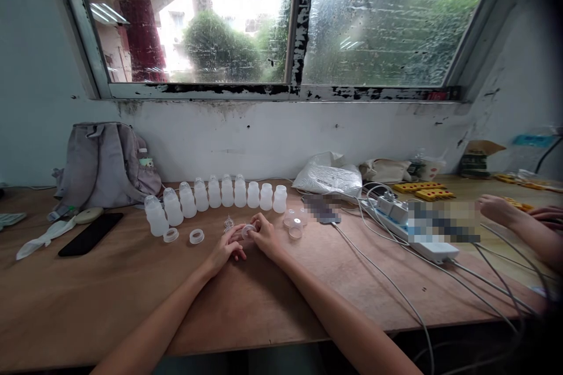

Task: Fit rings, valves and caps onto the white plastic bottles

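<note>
A small translucent bottle collar ring [247, 231] is between my two hands, above the wooden table. My right hand [265, 239] pinches it from the right, fingers bent over its edge. My left hand [225, 253] grips it from the left, palm turned partly up. Just beyond the left fingers is a clear bottle nipple [229, 223]; whether they touch it I cannot tell. A curved row of several frosted baby bottles [188, 202] stands upright behind my hands. Two loose collar rings, one by the leftmost bottle [170, 235] and another [196, 237], lie left of my hands.
Clear domed caps [295, 228] sit to the right. Beyond them are a phone on a cable, a white power strip [433, 249] and trailing cords. A black phone [91, 235] and grey backpack [105, 164] are at left. Another person's hand [497, 211] is at far right.
</note>
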Demonstrator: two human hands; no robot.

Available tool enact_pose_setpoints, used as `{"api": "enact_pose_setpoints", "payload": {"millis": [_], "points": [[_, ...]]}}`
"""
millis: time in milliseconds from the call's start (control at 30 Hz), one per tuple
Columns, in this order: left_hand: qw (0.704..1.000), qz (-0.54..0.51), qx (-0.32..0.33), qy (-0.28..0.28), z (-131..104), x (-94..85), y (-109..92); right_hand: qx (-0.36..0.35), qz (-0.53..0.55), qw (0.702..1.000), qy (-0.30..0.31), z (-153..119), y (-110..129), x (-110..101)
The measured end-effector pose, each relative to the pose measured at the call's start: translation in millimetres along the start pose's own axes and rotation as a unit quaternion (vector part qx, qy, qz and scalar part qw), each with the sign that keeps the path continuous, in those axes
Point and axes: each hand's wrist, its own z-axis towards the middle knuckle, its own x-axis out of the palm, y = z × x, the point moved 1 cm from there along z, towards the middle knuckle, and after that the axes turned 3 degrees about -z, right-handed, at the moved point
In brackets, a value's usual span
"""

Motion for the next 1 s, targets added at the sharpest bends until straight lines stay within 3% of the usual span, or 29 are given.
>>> {"api": "enact_pose_setpoints", "payload": {"millis": [167,300,467,633,767,867,1000], "points": [[0.999,0.007,0.012,0.032,0.0,3.4,2.0,0.004,0.006,1.0,-0.001,2.6,-5.4,-1.7],[1.0,0.008,0.016,0.02,0.9,3.7,1.8,-0.002,0.009,1.0,0.003,3.1,-10.5,-2.4],[0.994,-0.013,0.006,-0.11,3.6,0.1,1.6,-0.022,0.019,1.0,0.011,0.2,-4.4,-2.6],[0.991,0.046,0.06,-0.107,6.3,-4.1,6.3,-0.087,-0.029,0.995,0.049,-6.9,1.3,2.7],[0.974,0.046,0.109,-0.194,7.8,-12.2,6.4,-0.085,-0.093,0.991,0.034,-6.4,-7.4,5.4],[0.954,0.016,0.126,-0.273,10.0,-22.0,4.4,-0.046,-0.153,0.987,0.005,8.4,-16.2,2.3],[0.931,0.003,0.129,-0.34,11.9,-33.3,3.5,-0.006,-0.226,0.974,-0.012,52.1,-16.2,-6.6]]}}
